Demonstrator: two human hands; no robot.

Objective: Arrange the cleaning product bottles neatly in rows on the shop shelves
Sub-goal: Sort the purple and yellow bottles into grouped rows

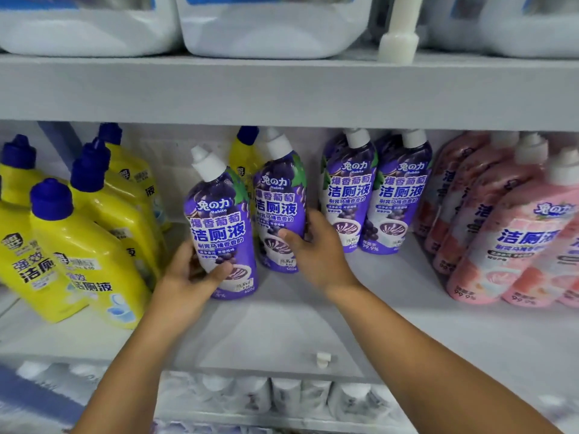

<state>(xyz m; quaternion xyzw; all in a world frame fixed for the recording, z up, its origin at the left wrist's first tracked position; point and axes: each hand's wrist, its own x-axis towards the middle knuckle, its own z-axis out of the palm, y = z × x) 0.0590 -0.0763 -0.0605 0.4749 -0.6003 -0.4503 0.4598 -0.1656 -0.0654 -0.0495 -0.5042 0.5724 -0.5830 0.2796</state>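
Midway: left hand [191,274] grips one purple bottle [221,227], right hand [313,249] its neighbour [279,202], both off-row; yellow bottles [78,245] still lean.

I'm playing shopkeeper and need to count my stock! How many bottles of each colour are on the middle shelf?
Yellow plastic bottles with blue caps: 6 (one cut off at the left edge)
Purple plastic bottles with white caps: 4
Pink plastic bottles with white caps: at least 4 (blurred, overlapping)
Total: at least 14
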